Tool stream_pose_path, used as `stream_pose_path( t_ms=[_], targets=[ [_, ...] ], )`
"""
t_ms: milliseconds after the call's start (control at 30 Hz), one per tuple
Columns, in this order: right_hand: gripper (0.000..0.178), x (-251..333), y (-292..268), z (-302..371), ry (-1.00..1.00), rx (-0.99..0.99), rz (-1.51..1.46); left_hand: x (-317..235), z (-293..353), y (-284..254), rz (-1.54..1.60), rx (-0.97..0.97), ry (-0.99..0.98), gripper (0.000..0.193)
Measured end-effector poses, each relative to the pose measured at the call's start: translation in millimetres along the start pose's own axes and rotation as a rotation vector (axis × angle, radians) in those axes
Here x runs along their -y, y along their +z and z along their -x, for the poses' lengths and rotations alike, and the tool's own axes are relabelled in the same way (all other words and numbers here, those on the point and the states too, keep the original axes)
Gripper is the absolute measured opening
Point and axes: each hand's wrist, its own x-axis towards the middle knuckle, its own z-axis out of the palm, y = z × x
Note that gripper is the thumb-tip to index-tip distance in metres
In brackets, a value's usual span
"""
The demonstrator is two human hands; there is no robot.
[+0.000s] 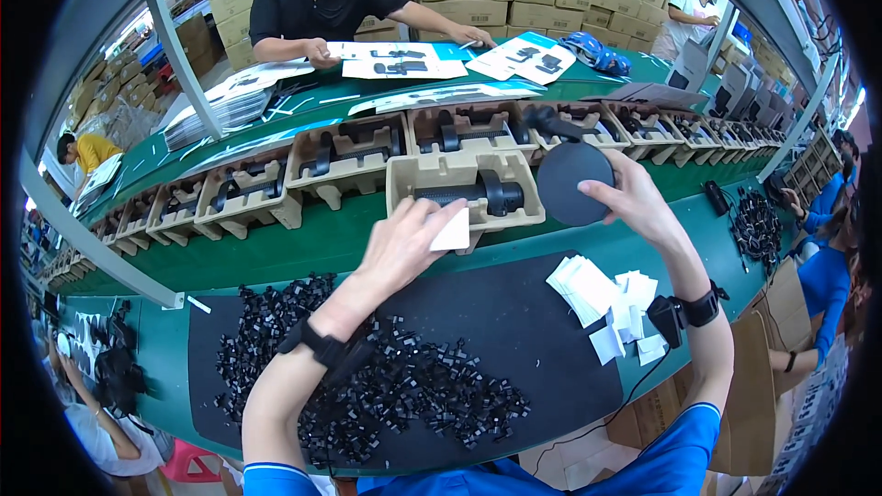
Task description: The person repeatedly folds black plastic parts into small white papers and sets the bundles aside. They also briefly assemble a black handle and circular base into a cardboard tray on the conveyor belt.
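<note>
My right hand [640,199] grips a round black disc [571,186] by its right edge, thumb across its face. A short black arm [557,125] sticks up behind the disc's top edge. My left hand [404,237] reaches over the front edge of a moulded pulp tray [404,171] and holds a small white folded paper [453,231]. Inside that tray lies a black part with a ridged bar and a rounded band [499,193]. The disc is just right of the tray. Fingertips of my left hand partly cover the tray's front left.
A row of similar trays [344,161] with black parts runs behind on a green line. Small black pieces [413,386] heap on a dark mat [560,386]; white papers [597,298] lie right. Black cables [756,228] sit farther right. Across, a person handles printed sheets [404,62].
</note>
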Motion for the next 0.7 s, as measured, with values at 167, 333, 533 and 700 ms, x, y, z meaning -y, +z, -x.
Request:
stream_pose_path(
  t_ms=[167,333,533,700],
  targets=[
    [0.045,14,1,-46,-0.194,0.103,0.050,37,24,-44,-0.105,-0.322,-0.210,0.056],
    [0.036,45,27,-88,-0.170,0.188,0.081,38,30,-76,0.875,-0.421,-0.925,0.048],
    [0.025,67,55,-125,-0.705,0.287,0.456,28,9,-70,1.013,-0.218,-0.876,0.042],
    [0.025,72,65,-137,-0.941,0.368,0.442,38,7,-50,1.016,-0.227,-0.902,0.037]
  ],
)
